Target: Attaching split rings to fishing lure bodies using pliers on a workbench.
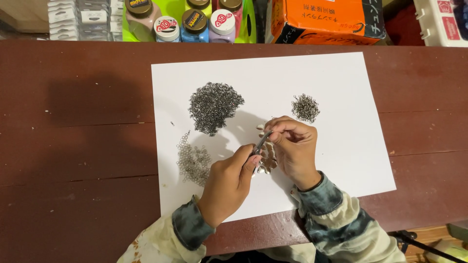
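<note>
My left hand (228,184) grips small dark pliers (261,144) whose tips point up toward my right hand. My right hand (292,148) pinches a tiny metal ring at the plier tips, with its fingers curled over some small pale pieces (268,160). Both hands work over a white paper sheet (336,87). A large heap of small metal rings (214,106) lies above my left hand. A smaller heap of rings (305,107) sits just above my right hand. A flat patch of linked rings (193,160) lies left of my left hand.
The sheet rests on a dark red-brown wooden table (73,126). Along the far edge stand several jars with lids (195,24), an orange box (324,20), and stacked white packets (80,18). A white crate (441,22) sits at the far right.
</note>
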